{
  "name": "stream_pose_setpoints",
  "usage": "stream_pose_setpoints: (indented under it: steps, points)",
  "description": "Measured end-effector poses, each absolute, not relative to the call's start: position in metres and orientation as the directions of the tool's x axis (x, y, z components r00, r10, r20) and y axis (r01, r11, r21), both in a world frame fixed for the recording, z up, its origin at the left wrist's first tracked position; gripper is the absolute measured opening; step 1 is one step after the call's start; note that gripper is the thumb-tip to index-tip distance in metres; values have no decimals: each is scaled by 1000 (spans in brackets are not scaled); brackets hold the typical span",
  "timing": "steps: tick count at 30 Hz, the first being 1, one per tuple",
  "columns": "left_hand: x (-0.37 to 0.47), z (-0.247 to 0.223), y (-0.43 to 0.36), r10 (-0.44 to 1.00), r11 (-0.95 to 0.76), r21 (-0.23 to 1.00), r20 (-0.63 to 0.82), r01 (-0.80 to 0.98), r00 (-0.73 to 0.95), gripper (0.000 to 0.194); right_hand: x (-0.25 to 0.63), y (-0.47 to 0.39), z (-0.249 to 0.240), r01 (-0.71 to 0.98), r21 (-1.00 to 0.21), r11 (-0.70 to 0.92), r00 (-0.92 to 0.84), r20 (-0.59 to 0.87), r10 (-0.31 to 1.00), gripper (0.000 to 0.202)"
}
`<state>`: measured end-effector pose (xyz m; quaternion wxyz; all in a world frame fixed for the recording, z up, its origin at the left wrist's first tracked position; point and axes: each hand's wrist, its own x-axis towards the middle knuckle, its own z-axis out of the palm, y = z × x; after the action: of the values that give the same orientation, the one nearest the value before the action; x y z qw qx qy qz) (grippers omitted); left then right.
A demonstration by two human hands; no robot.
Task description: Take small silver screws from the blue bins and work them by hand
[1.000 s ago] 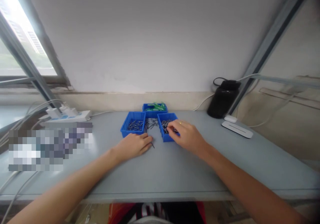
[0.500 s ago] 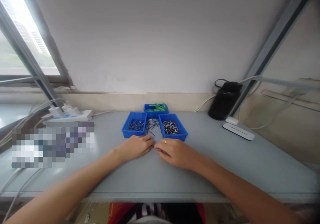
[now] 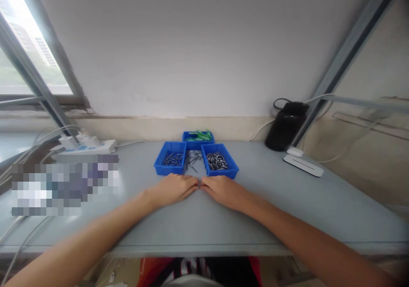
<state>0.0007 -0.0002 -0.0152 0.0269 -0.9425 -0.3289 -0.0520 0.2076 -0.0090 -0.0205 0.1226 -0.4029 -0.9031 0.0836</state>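
Observation:
My left hand point(image 3: 172, 189) and my right hand point(image 3: 223, 191) lie palm down on the grey table point(image 3: 204, 223), fingertips meeting just in front of the trays. Nothing shows in either hand. Just beyond the left hand stands a blue tray point(image 3: 159, 167) of dark screws. Past the right hand, a second blue tray point(image 3: 234, 167) holds shiny screws. Loose dark screws point(image 3: 192, 159) lie on the table between the two trays. Behind them a third blue tray point(image 3: 187, 135) holds green parts.
A black jar point(image 3: 284, 127) with a cable stands at the back right, with a white flat device point(image 3: 303, 165) beside it. A white power strip point(image 3: 86, 147) with plugs and cables sits at the back left, near a window. The wall rises behind the table.
My right hand has left the right tray and come down and left until its fingertips meet my left hand's. The dark screw seen at my left fingertips no longer shows.

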Motion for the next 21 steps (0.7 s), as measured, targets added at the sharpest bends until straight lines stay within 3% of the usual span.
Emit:
stream_pose_setpoints:
  steps: [5, 12, 21]
  points:
    - [-2, -13, 1, 616, -775, -71, 132, 628, 776, 33, 209, -5, -24, 687, -202, 698, -668, 202, 716, 21]
    - [1, -10, -3, 435, -853, -173, 284, 492, 854, 39, 203, -6, -32, 622, -203, 756, -722, 223, 655, 25]
    - [-7, -11, 4, 578, -813, 6, 131, 582, 806, 38, 210, -11, -17, 646, -215, 732, -685, 259, 681, 20]
